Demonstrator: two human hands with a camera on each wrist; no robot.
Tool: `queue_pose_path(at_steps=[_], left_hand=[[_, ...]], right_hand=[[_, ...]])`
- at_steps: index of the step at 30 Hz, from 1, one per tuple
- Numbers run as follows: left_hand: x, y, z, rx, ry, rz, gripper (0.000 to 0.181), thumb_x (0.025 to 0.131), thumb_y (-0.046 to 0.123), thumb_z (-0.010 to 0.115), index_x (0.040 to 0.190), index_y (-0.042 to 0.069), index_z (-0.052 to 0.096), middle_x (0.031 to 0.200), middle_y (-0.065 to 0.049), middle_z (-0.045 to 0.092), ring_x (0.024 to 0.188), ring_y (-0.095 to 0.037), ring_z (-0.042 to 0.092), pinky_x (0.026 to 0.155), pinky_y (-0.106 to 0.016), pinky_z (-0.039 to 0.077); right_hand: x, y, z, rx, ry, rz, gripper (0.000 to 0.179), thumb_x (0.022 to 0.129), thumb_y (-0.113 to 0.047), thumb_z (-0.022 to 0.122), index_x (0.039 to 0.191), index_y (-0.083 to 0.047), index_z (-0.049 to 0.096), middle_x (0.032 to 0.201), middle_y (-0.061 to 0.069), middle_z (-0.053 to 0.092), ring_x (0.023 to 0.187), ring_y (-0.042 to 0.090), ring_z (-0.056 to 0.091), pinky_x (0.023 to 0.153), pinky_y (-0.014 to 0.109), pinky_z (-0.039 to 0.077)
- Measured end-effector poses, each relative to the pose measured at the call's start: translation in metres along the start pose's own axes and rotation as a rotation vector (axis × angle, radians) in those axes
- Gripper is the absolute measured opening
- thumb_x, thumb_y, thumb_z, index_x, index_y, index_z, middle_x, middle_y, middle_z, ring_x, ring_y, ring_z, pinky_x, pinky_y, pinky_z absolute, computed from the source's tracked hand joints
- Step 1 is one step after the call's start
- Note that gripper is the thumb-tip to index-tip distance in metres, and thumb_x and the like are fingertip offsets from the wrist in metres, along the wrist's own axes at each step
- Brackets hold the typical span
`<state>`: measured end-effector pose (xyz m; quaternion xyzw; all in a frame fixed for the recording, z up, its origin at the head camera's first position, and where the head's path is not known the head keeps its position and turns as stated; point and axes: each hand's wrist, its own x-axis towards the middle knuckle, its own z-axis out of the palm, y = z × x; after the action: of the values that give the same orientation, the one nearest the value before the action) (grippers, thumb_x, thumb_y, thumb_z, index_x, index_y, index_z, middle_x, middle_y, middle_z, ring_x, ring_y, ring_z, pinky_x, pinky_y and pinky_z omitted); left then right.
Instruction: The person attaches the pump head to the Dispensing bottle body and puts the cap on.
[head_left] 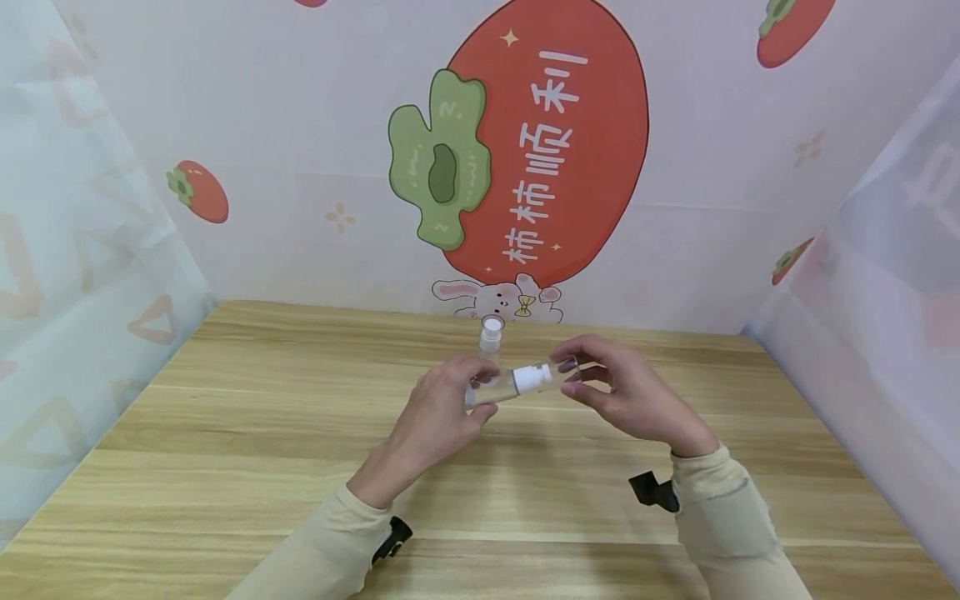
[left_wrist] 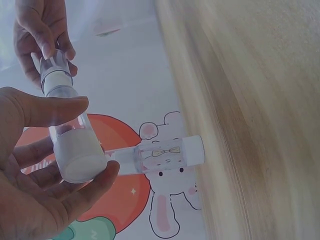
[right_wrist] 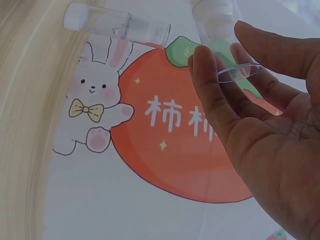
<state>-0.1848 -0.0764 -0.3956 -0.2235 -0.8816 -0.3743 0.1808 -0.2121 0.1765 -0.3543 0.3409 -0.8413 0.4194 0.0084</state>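
Note:
A clear bottle with a white base and a white collar lies tilted in my left hand, gripped between thumb and fingers around its lower body. At its upper end, my right hand holds a clear cap between thumb and fingertips. The cap is in line with the collar and appears to overlap it; whether it is seated I cannot tell. Just behind my left hand a second clear bottle stands upright on the table, its lower part hidden in the head view. The left wrist view shows its white base.
The wood-grain table runs back to a white printed backdrop with a big red persimmon and a rabbit. Printed sheets also hang at the left and right sides. A black wrist mount sits at my right cuff.

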Motion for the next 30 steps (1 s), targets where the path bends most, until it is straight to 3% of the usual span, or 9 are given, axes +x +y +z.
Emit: queue_pose_path(at_steps=[20, 30], left_hand=[[0.0, 0.002, 0.001, -0.029, -0.012, 0.011, 0.039, 0.076, 0.004, 0.089, 0.111, 0.004, 0.073, 0.106, -0.01, 0.073, 0.093, -0.024, 0.067, 0.083, -0.043, 0.053], [0.0, 0.002, 0.002, -0.033, -0.012, 0.011, 0.038, 0.077, 0.003, 0.087, 0.112, 0.004, 0.073, 0.106, -0.009, 0.073, 0.094, -0.024, 0.067, 0.083, -0.043, 0.053]], right_hand=[[0.002, 0.001, 0.008, 0.036, -0.017, -0.047, 0.034, 0.09, 0.007, 0.072, 0.121, -0.004, 0.065, 0.116, 0.004, 0.065, 0.101, 0.02, 0.066, 0.089, 0.034, 0.056], [0.004, -0.002, 0.013, 0.03, 0.003, -0.012, 0.032, 0.089, 0.005, 0.073, 0.12, -0.004, 0.066, 0.113, 0.005, 0.066, 0.1, 0.024, 0.067, 0.088, 0.034, 0.056]])
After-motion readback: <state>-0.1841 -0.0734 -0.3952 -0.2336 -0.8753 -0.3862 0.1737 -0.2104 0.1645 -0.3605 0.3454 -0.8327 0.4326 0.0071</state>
